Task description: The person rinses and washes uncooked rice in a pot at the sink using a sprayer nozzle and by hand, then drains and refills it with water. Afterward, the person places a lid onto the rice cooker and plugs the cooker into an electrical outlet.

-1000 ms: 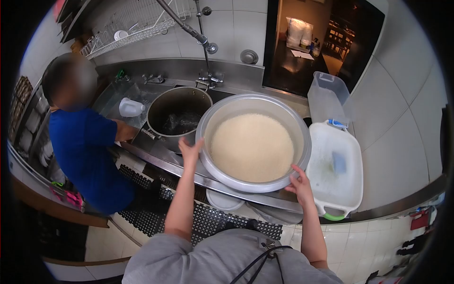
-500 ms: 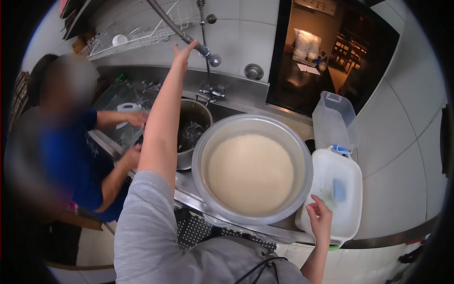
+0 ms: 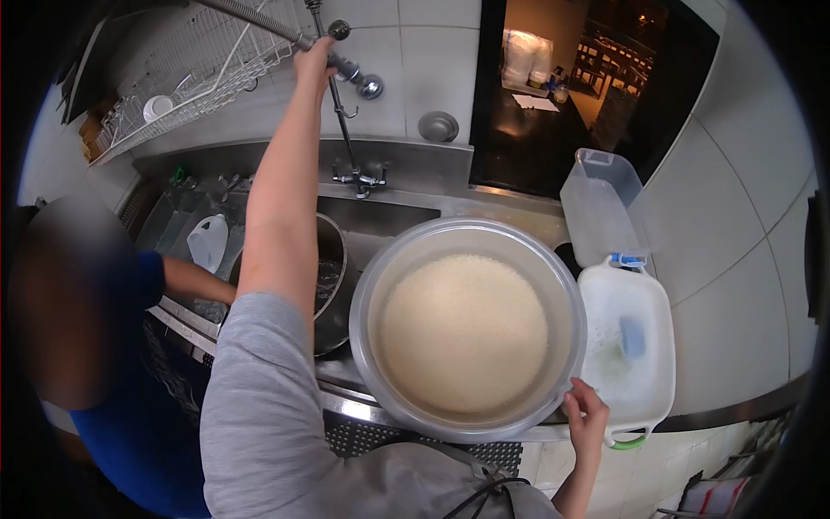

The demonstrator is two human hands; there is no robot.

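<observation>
My left hand [image 3: 315, 62] is raised at the top, its fingers wrapped round the spray hose [image 3: 259, 21] just behind the round spray head [image 3: 370, 86]. Below, a large metal pot [image 3: 367, 381] stands on the counter, holding pale grain [image 3: 464, 333] that looks like rice. At the pot's lower right rim is my right hand [image 3: 586, 411], fingers curled and apart with nothing between them; whether the fingertips touch the rim is unclear. A dark pot [image 3: 335, 303] sits in the sink, partly hidden by my left forearm.
A person in a blue shirt [image 3: 130, 450] reaches toward the dark pot from the left. At the right stand a white tub [image 3: 653, 372] with a blue item inside and a clear bin [image 3: 596, 216]. A wire rack [image 3: 194, 99] hangs upper left, and a white jug [image 3: 207, 242] lies in the sink.
My left hand has risen from beside the large pot and taken hold of the hose. The hose has shifted left in view. My right hand has moved slightly. The co-worker has leaned in closer.
</observation>
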